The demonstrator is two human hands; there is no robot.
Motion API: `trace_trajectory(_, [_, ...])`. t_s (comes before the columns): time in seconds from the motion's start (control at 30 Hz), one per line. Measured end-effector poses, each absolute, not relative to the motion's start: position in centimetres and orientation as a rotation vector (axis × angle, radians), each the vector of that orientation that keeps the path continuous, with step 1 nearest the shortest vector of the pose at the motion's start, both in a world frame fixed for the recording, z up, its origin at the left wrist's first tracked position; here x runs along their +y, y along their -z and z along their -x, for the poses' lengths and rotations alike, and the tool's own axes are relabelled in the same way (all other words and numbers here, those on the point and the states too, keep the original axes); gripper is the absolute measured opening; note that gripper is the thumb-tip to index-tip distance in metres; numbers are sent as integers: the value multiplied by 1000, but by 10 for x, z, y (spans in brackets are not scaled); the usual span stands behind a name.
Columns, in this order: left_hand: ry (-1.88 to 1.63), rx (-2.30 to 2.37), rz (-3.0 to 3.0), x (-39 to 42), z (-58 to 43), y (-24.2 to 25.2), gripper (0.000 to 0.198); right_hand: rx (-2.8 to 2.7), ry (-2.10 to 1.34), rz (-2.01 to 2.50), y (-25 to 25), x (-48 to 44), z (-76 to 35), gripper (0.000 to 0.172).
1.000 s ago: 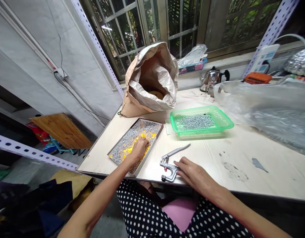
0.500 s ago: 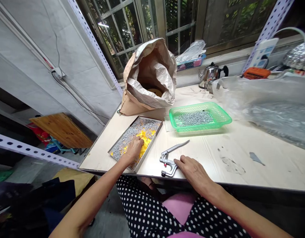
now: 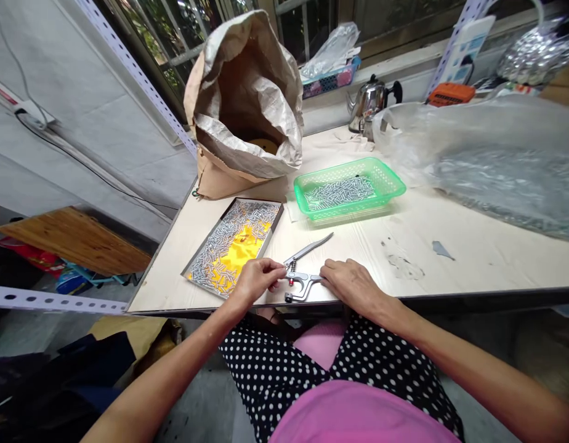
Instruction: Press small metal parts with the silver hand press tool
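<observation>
Grey spring-loaded hand pliers (image 3: 307, 278) lie at the table's front edge, one long handle angled up and away, a small red part near the jaw. My right hand (image 3: 351, 280) has its curled fingers on the right end of the pliers' frame. At the pliers' left side, my left hand (image 3: 261, 277) is closed in a pinch by the jaw; what its fingertips hold is too small to make out. Left of it, a shallow tray (image 3: 204, 252) holds many small silvery metal pieces on a yellow bottom, part of which shows bare.
A green plastic basket (image 3: 390, 187) with similar metal pieces stands behind the pliers. A large open paper sack (image 3: 220, 166) is at the back left. Clear plastic bags (image 3: 497, 166) lie on the right, near a metal kettle (image 3: 372, 101). A grey scrap (image 3: 442, 250) lies on the table.
My left hand has left the tray and moved right to the pliers' jaw. My right hand stays at the pliers. The camera view has shifted.
</observation>
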State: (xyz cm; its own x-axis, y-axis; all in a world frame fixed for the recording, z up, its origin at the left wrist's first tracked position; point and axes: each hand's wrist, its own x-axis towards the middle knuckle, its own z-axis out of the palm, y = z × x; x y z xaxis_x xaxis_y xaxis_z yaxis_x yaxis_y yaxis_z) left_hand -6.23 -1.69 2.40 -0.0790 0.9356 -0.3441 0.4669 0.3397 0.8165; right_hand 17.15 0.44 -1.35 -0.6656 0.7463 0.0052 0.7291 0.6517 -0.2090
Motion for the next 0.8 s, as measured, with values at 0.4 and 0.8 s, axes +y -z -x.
trace_trajectory(0.4, [-373,1747,-1266,-24,52,-5,35,-2744,-249,1238,23,6,-172,16])
trace_trajectory(0.8, [-249,1670,-1191,-19,56,-2,47,-2705,-281,1243,23,4,-172,16])
